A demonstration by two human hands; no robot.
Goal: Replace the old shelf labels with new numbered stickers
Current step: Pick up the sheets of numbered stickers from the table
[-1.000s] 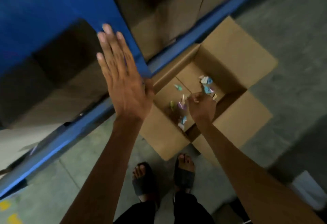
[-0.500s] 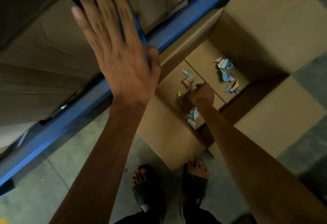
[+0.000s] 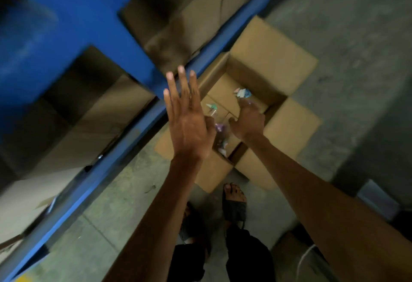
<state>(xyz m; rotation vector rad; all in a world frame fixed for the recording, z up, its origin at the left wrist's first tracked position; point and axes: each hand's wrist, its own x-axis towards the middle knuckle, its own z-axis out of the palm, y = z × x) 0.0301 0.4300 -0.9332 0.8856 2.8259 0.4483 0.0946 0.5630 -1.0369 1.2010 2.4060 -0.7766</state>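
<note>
- Blue shelf rack [image 3: 73, 20]: largest item in frame. It runs along the left side of the open cardboard box [image 3: 274, 58], and its lower beam passes just beside the box's left flap.
- Concrete floor [image 3: 356, 70]: under the box and stretching away to its right.
- Stored cartons [image 3: 189, 14]: on the rack, above and left of the box.
- Open cardboard box: sits on the floor with four flaps folded outward. The person's sandalled feet [image 3: 234, 201] are just below its near corner.
- Left hand [image 3: 189, 125]: raised over the box's left flap, in front of the rack. Fingers are straight and spread, back of hand to camera, and it holds nothing.
- Right hand [image 3: 247, 123]: above the box opening, toward its right inner wall, fingers pointing down into it. Motion blur here, so I cannot tell whether it pinches a scrap or is empty.
- Label scraps [image 3: 242, 93]: small pale, teal and purple paper bits on the box bottom. One cluster lies in the far corner, and others lie between the two hands.
- Step, as judged: discarding peeled old labels into the box. Removal looks under way, with no new numbered sticker in view.
- Next move, as judged: make sure the right hand is free of paper. Then fetch a sticker from a supply outside the frame, go back to the stripped spot on the rack and press the sticker on flat and straight.
</note>
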